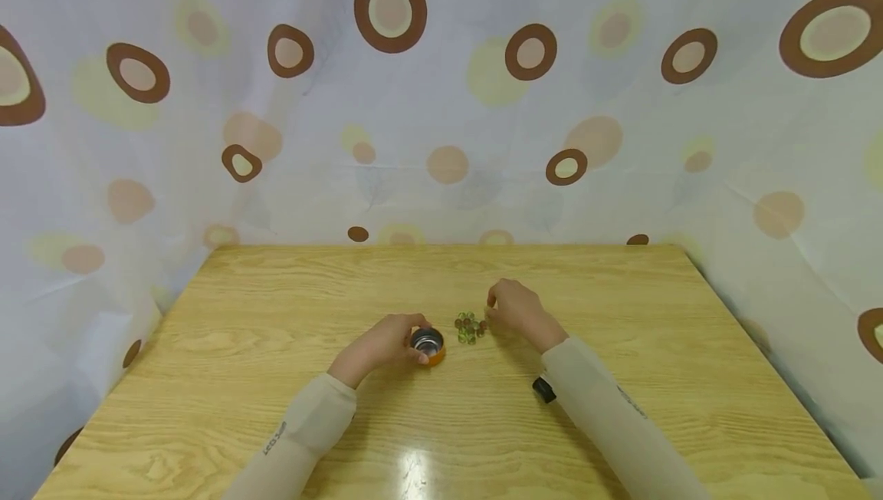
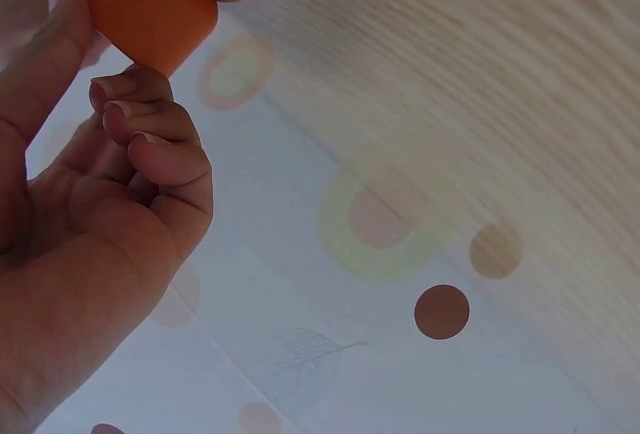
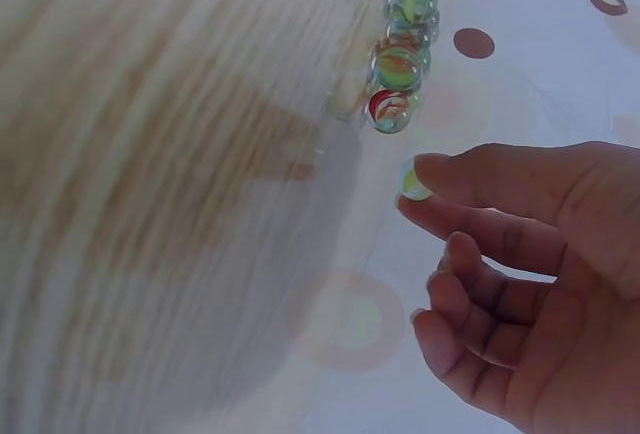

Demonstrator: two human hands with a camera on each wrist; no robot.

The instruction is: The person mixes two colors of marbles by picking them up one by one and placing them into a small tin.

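The left hand (image 1: 389,343) pinches a small orange cup (image 1: 437,358) by its side, thumb on the near edge and index finger on the far one, with the other three fingers curled in toward the palm just beside its wall. The cup's mouth faces up, and its inside is shiny silver, with a ringed bottom catching the light. The right hand (image 1: 517,307) holds a yellow-green glass marble (image 3: 414,180) between thumb and index fingertips, its remaining fingers bent loosely below; whether that marble touches the wood I cannot tell.

Between the two hands lies a tight cluster of marbles (image 1: 466,323) — clear glass with green, yellow and red-brown swirls — outside the cup, to its right and slightly farther from the person. The right hand is just beside the cluster's right edge.

Both forearms reach in from the near edge and slant toward each other, in pale left (image 1: 303,423) and right sleeves (image 1: 621,416) with dark lettering. Close by the right sleeve is a small black object (image 1: 543,389), partly hidden.

All this is on a wood-grained tabletop (image 1: 290,316); behind and around it hangs a whitish cloth (image 1: 441,101) printed with brown rings and pale spots.
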